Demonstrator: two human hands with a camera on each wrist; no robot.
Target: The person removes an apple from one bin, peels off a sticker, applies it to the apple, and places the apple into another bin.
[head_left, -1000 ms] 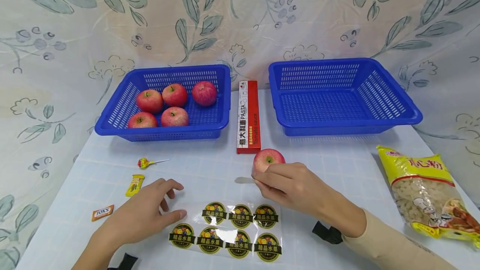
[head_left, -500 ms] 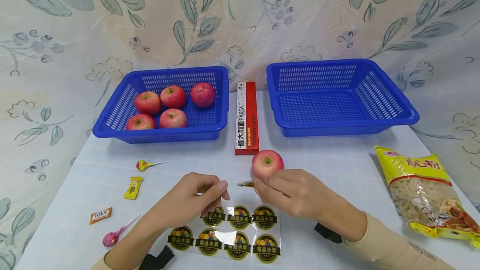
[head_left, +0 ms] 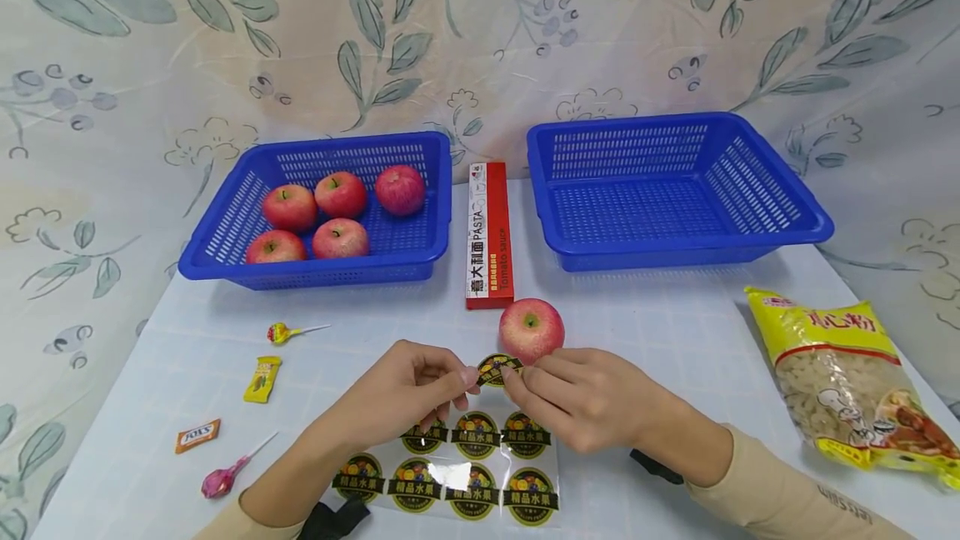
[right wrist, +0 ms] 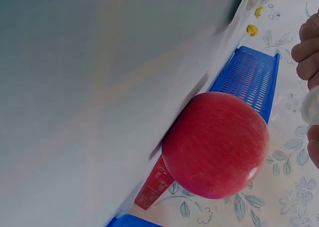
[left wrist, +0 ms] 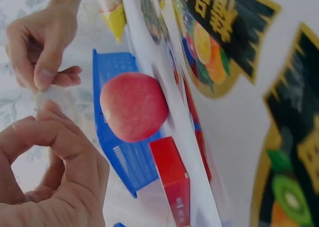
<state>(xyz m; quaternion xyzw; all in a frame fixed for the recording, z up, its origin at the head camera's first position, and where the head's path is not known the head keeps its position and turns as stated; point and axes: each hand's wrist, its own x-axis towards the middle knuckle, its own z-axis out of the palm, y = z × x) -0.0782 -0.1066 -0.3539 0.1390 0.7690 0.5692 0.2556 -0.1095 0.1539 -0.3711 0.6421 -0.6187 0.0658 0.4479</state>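
A black and gold fruit sticker (head_left: 497,370) is held up between both hands in the head view. My left hand (head_left: 416,386) pinches its left end with thumb and fingers. At its right end, my right hand (head_left: 581,394) pinches it the same way. Just behind the sticker, a red apple (head_left: 531,330) rests on the table; it also shows large in the right wrist view, where the sticker's pale back (right wrist: 311,106) appears at the edge. Below the hands lies a clear sheet (head_left: 442,515) with several more such stickers, partly covered by the left hand.
A blue basket (head_left: 315,273) with several apples stands back left, another blue basket (head_left: 693,257) back right. Between them lies a red pasta box (head_left: 489,236). Two lollipops (head_left: 279,332) and two wrapped candies (head_left: 262,379) lie left. A yellow food bag (head_left: 847,382) lies right.
My left hand has moved right from beside the sheet and taken the sticker's left end. The sticker in my right hand has turned its printed face to the head view.
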